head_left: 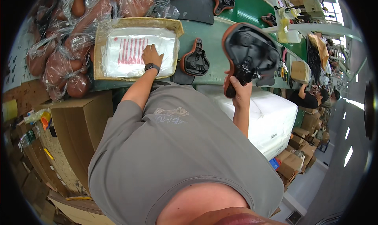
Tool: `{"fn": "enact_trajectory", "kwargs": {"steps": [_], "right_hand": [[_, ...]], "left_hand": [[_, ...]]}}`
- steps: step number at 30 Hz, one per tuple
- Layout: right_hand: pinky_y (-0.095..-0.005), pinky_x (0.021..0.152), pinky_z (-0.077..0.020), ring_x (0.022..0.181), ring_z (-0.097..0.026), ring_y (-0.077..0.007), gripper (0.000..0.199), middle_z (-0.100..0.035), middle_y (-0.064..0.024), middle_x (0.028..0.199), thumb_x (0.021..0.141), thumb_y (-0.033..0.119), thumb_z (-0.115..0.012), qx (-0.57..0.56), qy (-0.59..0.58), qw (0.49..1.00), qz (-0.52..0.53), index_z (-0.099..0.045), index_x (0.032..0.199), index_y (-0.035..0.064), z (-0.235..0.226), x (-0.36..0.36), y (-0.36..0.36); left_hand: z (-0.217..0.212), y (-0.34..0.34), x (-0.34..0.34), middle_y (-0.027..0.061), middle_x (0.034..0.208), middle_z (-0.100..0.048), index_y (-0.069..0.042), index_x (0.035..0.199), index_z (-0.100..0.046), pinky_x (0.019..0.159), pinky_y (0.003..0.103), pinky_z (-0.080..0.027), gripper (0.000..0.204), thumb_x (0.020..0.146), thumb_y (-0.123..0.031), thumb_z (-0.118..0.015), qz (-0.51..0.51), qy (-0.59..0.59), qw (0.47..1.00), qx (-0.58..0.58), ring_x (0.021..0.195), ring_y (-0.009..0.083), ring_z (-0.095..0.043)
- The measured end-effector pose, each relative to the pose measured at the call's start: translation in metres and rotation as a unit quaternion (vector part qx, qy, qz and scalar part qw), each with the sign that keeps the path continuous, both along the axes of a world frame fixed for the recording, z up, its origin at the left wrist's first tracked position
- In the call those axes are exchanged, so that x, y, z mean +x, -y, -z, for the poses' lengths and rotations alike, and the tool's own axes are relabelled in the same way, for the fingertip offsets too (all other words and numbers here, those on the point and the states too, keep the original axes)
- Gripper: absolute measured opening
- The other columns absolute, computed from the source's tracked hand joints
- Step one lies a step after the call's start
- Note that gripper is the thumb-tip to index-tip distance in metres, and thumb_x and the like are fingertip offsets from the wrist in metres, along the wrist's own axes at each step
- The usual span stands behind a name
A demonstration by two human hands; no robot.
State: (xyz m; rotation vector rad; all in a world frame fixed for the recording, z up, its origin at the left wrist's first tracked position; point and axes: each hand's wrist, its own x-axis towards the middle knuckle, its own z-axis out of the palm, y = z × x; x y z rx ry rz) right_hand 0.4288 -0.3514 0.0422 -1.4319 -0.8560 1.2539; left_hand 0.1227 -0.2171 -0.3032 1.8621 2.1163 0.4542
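My right hand (pixel 241 89) grips a brown-edged bicycle saddle (pixel 252 47) by its narrow nose. The saddle is held up with its black underside and clamp showing. My left hand (pixel 152 56), with a dark watch on the wrist, rests on a stack of clear plastic bags (pixel 114 63) with red print. Its fingers are stretched over the top bag. The stack lies in an open cardboard box (pixel 98 51). Between my hands, a second saddle (pixel 195 61) lies underside up on the green bench.
Plastic-wrapped brown saddles (pixel 67 63) are heaped at the left. More saddles (pixel 223 2) lie along the green conveyor (pixel 246 12). A white wrapped bale (pixel 271 114) stands by my right arm, a tall cardboard carton (pixel 78 122) at my left. Another person (pixel 309 97) works at the right.
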Motion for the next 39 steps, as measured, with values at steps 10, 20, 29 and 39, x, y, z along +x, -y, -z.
{"fn": "enact_trajectory", "kwargs": {"steps": [10,20,29,39], "right_hand": [[-0.0334,0.066,-0.0591,0.071,-0.069,-0.0161,0.05,-0.075,-0.0082,0.097,0.09,0.015,-0.09,-0.159,-0.045,0.985,0.048,-0.064,0.131,0.0019,0.039,-0.012,0.031],[-0.0341,0.105,-0.0522,0.116,-0.065,-0.015,0.076,-0.071,-0.0056,0.134,0.086,0.006,-0.093,0.008,-0.069,0.996,0.047,-0.057,0.152,0.0008,0.039,-0.005,0.042],[-0.0352,0.119,-0.0449,0.133,-0.058,-0.0162,0.082,-0.066,-0.0049,0.147,0.088,0.009,-0.092,0.011,-0.105,0.994,0.039,-0.054,0.159,0.0018,0.052,-0.016,0.043],[-0.0344,0.065,-0.0631,0.077,-0.075,-0.0165,0.06,-0.074,-0.0085,0.098,0.093,0.006,-0.089,-0.041,-0.181,0.982,0.036,-0.054,0.142,0.0024,0.053,-0.024,0.026]], "left_hand": [[0.139,-0.005,-0.061,0.025,0.145,-0.073,0.0,0.153,-0.064,0.108,0.052,-0.059,0.072,0.099,-0.045,-0.077,-0.064,0.088,0.987,-0.12,0.127,0.0472,-0.072],[0.045,-0.022,-0.019,0.036,0.122,-0.075,0.012,0.144,-0.056,0.102,0.055,-0.059,0.074,0.089,-0.024,-0.09,0.085,0.026,0.996,0.02,0.109,0.0501,-0.075],[0.041,-0.042,-0.022,0.0208,0.099,-0.083,0.005,0.109,-0.079,0.088,0.039,-0.063,0.033,0.101,-0.027,-0.077,0.065,0.347,0.923,-0.149,0.096,0.0352,-0.079],[-0.065,-0.025,-0.076,0.0057,0.065,-0.07,0.001,0.079,-0.079,0.054,0.034,-0.05,0.032,0.093,-0.026,-0.089,-0.012,0.342,0.934,-0.104,0.057,0.0139,-0.062]]}}
